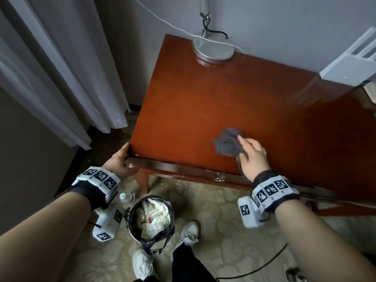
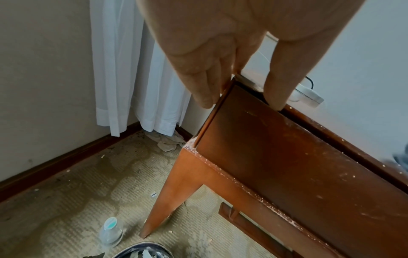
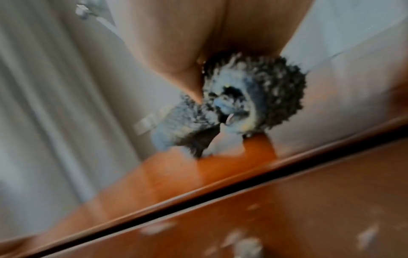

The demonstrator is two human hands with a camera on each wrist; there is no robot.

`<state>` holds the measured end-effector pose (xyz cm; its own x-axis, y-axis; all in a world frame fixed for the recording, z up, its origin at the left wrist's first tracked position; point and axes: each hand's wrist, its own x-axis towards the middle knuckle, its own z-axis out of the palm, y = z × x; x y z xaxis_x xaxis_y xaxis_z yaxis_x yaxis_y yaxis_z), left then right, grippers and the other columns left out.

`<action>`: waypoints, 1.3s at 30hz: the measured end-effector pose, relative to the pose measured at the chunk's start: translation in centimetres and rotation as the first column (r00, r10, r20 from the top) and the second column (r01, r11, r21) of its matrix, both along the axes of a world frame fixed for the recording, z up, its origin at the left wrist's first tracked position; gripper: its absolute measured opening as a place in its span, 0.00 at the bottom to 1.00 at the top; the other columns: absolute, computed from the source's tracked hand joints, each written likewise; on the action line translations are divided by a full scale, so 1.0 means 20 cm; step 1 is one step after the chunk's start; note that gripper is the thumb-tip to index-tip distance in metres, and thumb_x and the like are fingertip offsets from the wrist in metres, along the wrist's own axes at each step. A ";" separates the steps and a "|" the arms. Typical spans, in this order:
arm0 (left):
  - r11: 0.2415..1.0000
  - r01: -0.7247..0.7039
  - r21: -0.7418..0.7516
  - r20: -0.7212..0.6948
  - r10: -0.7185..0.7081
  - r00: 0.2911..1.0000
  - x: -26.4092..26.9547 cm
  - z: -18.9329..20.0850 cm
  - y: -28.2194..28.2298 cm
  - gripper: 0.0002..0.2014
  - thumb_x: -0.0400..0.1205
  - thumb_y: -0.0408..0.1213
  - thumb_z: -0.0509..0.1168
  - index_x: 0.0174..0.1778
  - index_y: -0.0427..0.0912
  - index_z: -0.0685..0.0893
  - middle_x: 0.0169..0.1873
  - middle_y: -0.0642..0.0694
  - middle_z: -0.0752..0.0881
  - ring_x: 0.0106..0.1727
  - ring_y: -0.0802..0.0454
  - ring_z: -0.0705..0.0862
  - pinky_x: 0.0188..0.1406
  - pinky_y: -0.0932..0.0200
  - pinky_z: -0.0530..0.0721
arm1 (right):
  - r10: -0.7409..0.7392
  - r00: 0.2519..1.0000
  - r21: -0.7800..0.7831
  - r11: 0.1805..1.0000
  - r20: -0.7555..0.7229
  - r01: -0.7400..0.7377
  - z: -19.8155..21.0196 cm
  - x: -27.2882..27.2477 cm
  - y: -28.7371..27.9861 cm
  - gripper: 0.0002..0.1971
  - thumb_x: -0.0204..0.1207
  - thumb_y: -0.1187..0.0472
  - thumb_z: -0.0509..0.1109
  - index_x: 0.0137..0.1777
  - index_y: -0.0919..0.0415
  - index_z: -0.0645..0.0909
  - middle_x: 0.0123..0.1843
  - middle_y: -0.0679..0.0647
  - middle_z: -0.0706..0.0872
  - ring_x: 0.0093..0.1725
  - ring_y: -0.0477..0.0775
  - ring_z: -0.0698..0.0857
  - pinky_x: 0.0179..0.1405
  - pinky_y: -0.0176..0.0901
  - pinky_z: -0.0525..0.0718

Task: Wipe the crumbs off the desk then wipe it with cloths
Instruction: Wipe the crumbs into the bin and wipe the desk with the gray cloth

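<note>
A glossy reddish-brown desk [image 1: 203,102] fills the middle of the head view. My right hand [image 1: 251,154] grips a crumpled grey cloth [image 1: 227,141] and presses it on the desktop near the front edge. The right wrist view is blurred and shows the cloth [image 3: 253,104] bunched under my palm above the desk edge. My left hand [image 1: 120,159] holds the desk's front left corner. In the left wrist view, fingers [image 2: 198,83] lie along the side of the corner and the thumb along the front edge. Pale crumbs speckle the drawer front [image 2: 309,174].
A lamp base [image 1: 213,48] with cords stands at the desk's back edge. A white device [image 1: 350,64] sits at the back right. Below the front edge stands a full waste bin [image 1: 151,217], a plastic bottle [image 1: 125,198] beside it. Curtains [image 1: 61,68] hang to the left.
</note>
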<state>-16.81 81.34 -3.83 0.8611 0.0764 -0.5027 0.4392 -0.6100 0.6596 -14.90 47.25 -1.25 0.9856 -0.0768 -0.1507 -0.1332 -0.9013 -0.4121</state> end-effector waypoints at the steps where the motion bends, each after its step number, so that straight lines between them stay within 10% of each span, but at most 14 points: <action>1: 1.000 -0.011 -0.015 0.008 0.012 1.000 0.00 0.00 0.00 0.43 0.75 0.29 0.71 0.82 0.44 0.52 0.74 0.42 0.71 0.73 0.46 0.74 0.65 0.60 0.71 | -0.162 0.982 -0.091 0.984 -0.094 0.153 -0.02 0.02 -0.03 0.28 0.80 0.69 0.57 0.80 0.52 0.63 0.77 0.55 0.64 0.72 0.63 0.65 0.73 0.44 0.64; 4: 0.998 -0.022 -0.054 0.015 0.023 1.000 -0.01 -0.02 -0.01 0.43 0.75 0.27 0.71 0.82 0.45 0.53 0.70 0.42 0.75 0.69 0.45 0.77 0.60 0.60 0.72 | -0.338 0.905 -0.285 0.922 -0.257 0.264 -0.06 0.01 0.03 0.32 0.79 0.65 0.59 0.81 0.47 0.56 0.79 0.51 0.56 0.72 0.62 0.62 0.71 0.45 0.66; 7: 1.000 -0.018 -0.009 0.038 0.018 0.999 -0.01 -0.01 -0.03 0.40 0.76 0.30 0.70 0.81 0.42 0.55 0.67 0.46 0.74 0.67 0.47 0.76 0.61 0.58 0.73 | -0.022 0.984 -0.232 0.972 -0.178 -0.020 -0.08 -0.06 0.21 0.33 0.76 0.65 0.61 0.80 0.47 0.58 0.79 0.52 0.58 0.69 0.64 0.64 0.69 0.44 0.67; 11: 0.975 0.023 0.219 0.179 -0.063 0.982 -0.04 -0.01 -0.10 0.47 0.75 0.40 0.72 0.82 0.47 0.48 0.81 0.39 0.51 0.82 0.41 0.53 0.80 0.50 0.56 | 0.406 0.901 -0.019 0.910 -0.153 -0.413 -0.07 -0.13 0.48 0.28 0.80 0.63 0.61 0.79 0.50 0.63 0.79 0.51 0.61 0.72 0.61 0.64 0.73 0.43 0.63; 16: 0.869 0.250 0.427 0.283 -0.391 0.876 -0.06 0.03 -0.34 0.47 0.76 0.53 0.67 0.82 0.45 0.43 0.82 0.41 0.47 0.83 0.42 0.42 0.81 0.48 0.44 | 0.221 0.972 0.239 0.951 -0.078 -0.197 -0.03 -0.08 0.49 0.32 0.79 0.56 0.67 0.81 0.56 0.60 0.77 0.57 0.62 0.77 0.54 0.63 0.77 0.37 0.58; 20: 0.842 0.265 0.471 0.313 -0.440 0.841 0.00 0.03 -0.54 0.48 0.71 0.65 0.62 0.82 0.42 0.53 0.80 0.35 0.56 0.82 0.35 0.53 0.80 0.44 0.51 | 0.312 0.923 0.436 0.879 -0.223 -0.192 0.01 0.00 0.35 0.30 0.83 0.59 0.61 0.82 0.61 0.55 0.78 0.61 0.64 0.77 0.55 0.68 0.71 0.29 0.61; 25: 0.654 0.495 0.571 -0.073 -0.561 0.825 0.11 0.03 -0.75 0.44 0.77 0.66 0.53 0.81 0.54 0.37 0.82 0.45 0.38 0.82 0.42 0.36 0.80 0.47 0.37 | 0.113 0.986 0.245 0.966 -0.126 -0.079 0.05 0.30 -0.04 0.18 0.85 0.57 0.55 0.71 0.60 0.76 0.69 0.58 0.76 0.69 0.56 0.78 0.74 0.44 0.70; 33: 0.546 0.644 0.537 -0.179 -0.672 0.719 0.22 0.03 -0.94 0.29 0.86 0.50 0.48 0.82 0.51 0.47 0.82 0.45 0.43 0.81 0.40 0.44 0.79 0.44 0.46 | 0.396 0.849 0.224 0.915 -0.349 -0.335 0.05 0.60 -0.10 0.18 0.86 0.57 0.52 0.66 0.61 0.80 0.60 0.54 0.85 0.56 0.50 0.83 0.62 0.45 0.78; 39: 0.651 0.410 0.639 -0.085 -0.470 0.878 0.42 0.04 -0.70 0.22 0.86 0.49 0.49 0.77 0.55 0.59 0.78 0.48 0.56 0.78 0.44 0.57 0.76 0.49 0.55 | 0.438 0.831 0.239 0.896 -0.344 -0.374 0.05 0.78 -0.06 0.18 0.86 0.56 0.51 0.66 0.59 0.79 0.59 0.53 0.84 0.54 0.47 0.82 0.63 0.46 0.79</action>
